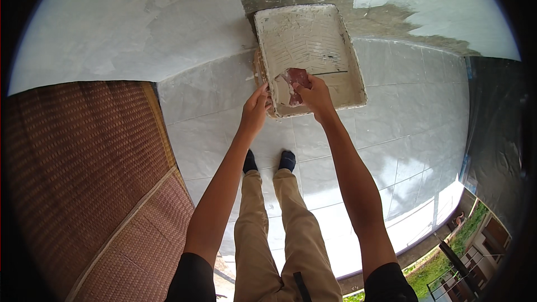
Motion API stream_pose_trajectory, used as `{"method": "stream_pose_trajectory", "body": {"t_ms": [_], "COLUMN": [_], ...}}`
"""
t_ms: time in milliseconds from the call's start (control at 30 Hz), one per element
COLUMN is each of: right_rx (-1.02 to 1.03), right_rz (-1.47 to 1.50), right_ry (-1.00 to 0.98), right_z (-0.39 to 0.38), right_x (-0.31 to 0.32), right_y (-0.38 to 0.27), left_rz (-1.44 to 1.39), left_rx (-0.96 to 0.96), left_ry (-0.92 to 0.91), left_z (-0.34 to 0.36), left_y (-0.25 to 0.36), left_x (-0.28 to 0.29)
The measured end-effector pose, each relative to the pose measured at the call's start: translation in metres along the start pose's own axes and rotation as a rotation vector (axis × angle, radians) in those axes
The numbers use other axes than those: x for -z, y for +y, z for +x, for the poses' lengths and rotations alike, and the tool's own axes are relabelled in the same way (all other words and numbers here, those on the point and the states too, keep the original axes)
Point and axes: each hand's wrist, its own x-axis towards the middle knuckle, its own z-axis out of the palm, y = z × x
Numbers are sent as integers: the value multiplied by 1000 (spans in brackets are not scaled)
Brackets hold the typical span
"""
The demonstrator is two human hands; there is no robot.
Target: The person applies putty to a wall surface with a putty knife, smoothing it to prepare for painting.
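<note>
A large paint tray (302, 25), crusted with pale dried filler, lies ahead of me with its ribbed slope toward the wall. My right hand (316, 96) is closed on a dark red, flat putty spreader (298, 76) smeared with whitish paste, held over the near left part of the tray. At the tray's left rim, my left hand (257, 107) curls its fingers around the edge. Some of the left fingertips are hidden against the rim. A thin dark line crosses the tray just beyond my right hand.
Grey floor tiles (403, 98) spread around the tray and under my feet. Behind it stands a patchy plastered wall (386, 19), with another wall (140, 28) at left. A woven brown mat (84, 168) covers the left side. Dark sheeting (495, 128) hangs at right.
</note>
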Motion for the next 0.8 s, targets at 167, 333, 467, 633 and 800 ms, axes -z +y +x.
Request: {"method": "stream_pose_trajectory", "body": {"t_ms": [167, 333, 467, 633, 800], "right_rx": [-65, -43, -86, -177, -24], "right_rz": [64, 35, 189, 294, -95], "right_ry": [-38, -67, -145, -177, -1], "right_z": [-3, 2, 3, -4, 11], "right_x": [-1, 2, 8, 10, 5], "right_y": [-2, 2, 0, -14, 7], "left_rz": [2, 3, 7, -5, -9], "left_rx": [2, 12, 13, 25, 25], "left_ry": [-1, 25, 3, 6, -7], "left_z": [-3, -6, -10, -14, -12], "left_y": [2, 5, 11, 15, 22], "left_x": [0, -4, -7, -3, -9]}}
